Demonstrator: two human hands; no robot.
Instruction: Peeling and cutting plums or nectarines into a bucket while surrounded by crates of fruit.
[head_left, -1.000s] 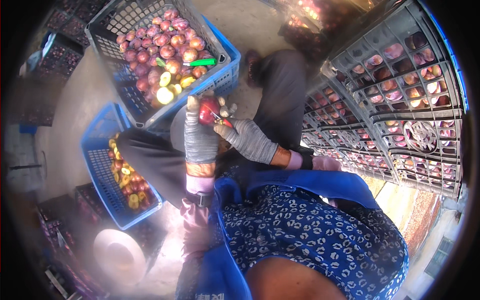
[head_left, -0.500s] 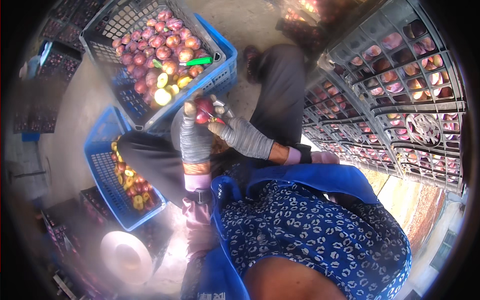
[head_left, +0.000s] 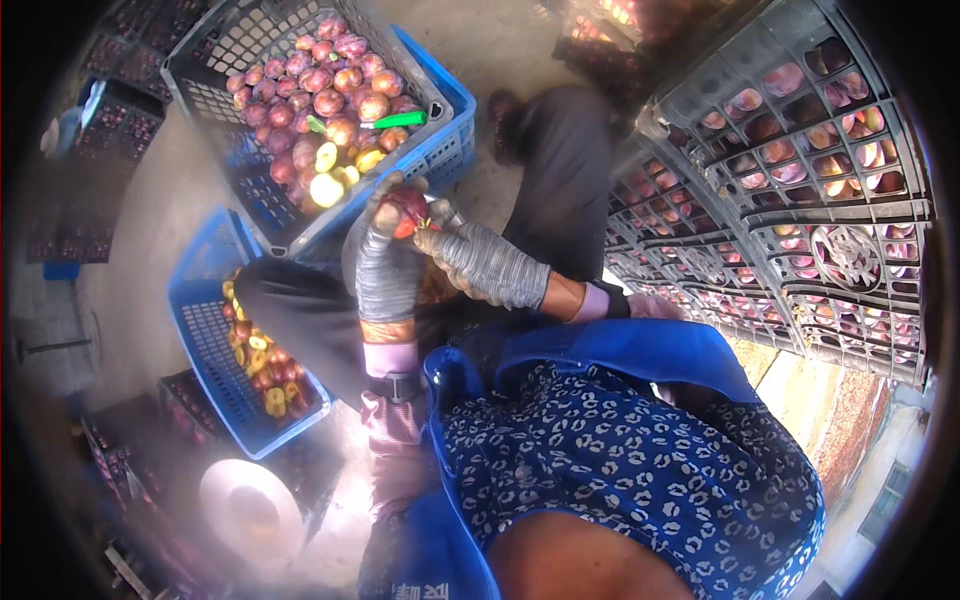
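In front of my knees, my left hand, in a grey knitted glove, grips a dark red plum. My right hand, gloved alike, is closed against the plum's right side. Its fingertips meet around something small that I cannot make out. Just beyond both hands stands a grey crate of whole plums. Yellow cut pieces lie at its near corner. On the fruit rests a slim tool with a bright green handle.
A blue basket at my left knee holds halved plums. Another blue crate sits beneath the grey one. Stacked dark crates of plums rise at right. A pale round stool stands lower left.
The plum has turned and shifted slightly in my left hand. My right hand has rolled over, its fingertips now closer to the plum. The crates stay put.
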